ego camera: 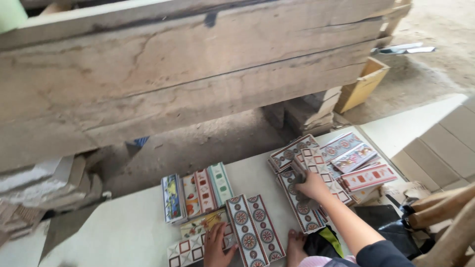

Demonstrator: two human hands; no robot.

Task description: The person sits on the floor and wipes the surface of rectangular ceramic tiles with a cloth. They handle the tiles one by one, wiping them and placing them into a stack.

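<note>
Several long patterned border tiles lie on a pale slab [123, 227]. My right hand [312, 186] reaches out over a heap of tiles [341, 158] at the right and grips one small tile [300, 174] by its edge. My left hand [215, 244] rests flat on a tile with red squares [185, 249] near the bottom edge. Beside it lie two tiles with round rosettes [255, 232]. Further back a row of flowered and coloured tiles [198, 193] lies side by side. A bare foot [296, 247] shows between my hands.
A heavy wooden beam [188, 69] spans the view above the slab. A yellow cardboard box [363, 86] and stacked blocks [307, 113] stand behind it on dirt. Larger beige tiles [445, 143] lie at the right. Wooden legs [445, 217] and a black bag [391, 222] are at the lower right.
</note>
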